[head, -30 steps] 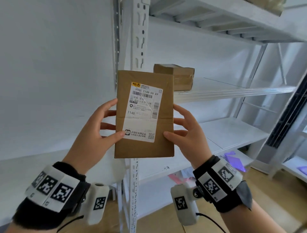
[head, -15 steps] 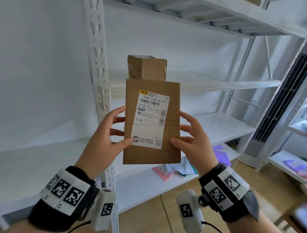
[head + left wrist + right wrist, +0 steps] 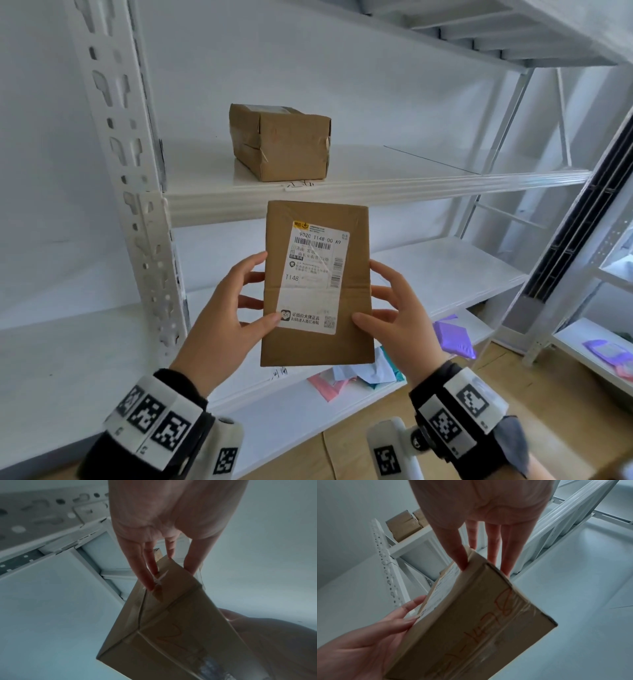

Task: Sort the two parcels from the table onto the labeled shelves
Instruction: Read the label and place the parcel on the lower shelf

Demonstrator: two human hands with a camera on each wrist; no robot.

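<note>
I hold a flat brown cardboard parcel upright in front of the white rack, its white shipping label facing me. My left hand grips its left edge, thumb on the label and fingers behind. My right hand grips the right edge the same way. The left wrist view shows the parcel from below, and the right wrist view shows red handwriting on its taped underside. A second brown parcel lies on the upper shelf, above a handwritten tag on the shelf edge.
A perforated white upright stands left of the parcel. The middle shelf runs behind it, and another handwritten tag shows just below the parcel. Pink, white and teal mailers and a purple mailer lie lower down. A second rack stands at right.
The held parcel now sits lower in view, below the upper shelf's edge instead of overlapping the shelved parcel. The rack upright has shifted left in view. Both hands keep the same grip.
</note>
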